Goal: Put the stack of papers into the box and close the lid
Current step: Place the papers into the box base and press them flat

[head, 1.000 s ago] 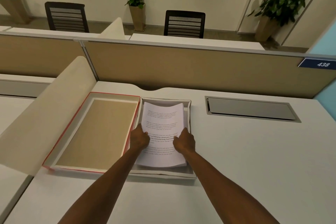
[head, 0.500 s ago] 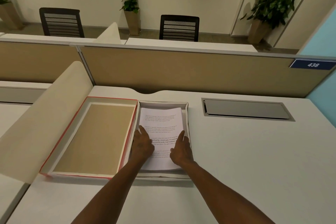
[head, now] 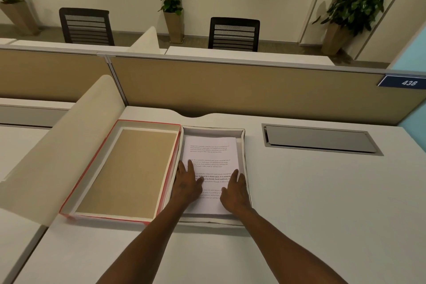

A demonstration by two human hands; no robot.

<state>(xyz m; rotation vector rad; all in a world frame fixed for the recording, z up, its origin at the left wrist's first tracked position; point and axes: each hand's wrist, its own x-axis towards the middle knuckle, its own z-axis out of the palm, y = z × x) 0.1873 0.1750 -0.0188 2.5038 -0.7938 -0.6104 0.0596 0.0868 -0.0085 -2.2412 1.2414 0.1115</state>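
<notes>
**Papers lying in box; lid off to the side**

We note the stack of papers (head: 211,163) lying flat inside the shallow white box (head: 242,132), printed side up, its edges close to the box walls; the box sits on the white desk (head: 322,203), near the desk's far edge. Left hand (head: 187,182) rests palm-down on the left half of the top sheet, fingers spread and extended, gripping nothing; right hand (head: 235,189) likewise flat on the right half, fingers open, nothing held. The lid (head: 124,170), red-edged with a tan inner panel, lies upturned just beside the box on its left, touching it along one side. Farther out: a recessed grey cable hatch (head: 320,138) to the right; a tan partition (head: 230,90) behind the desk, bearing a blue plate (head: 402,82) marked 438.
</notes>
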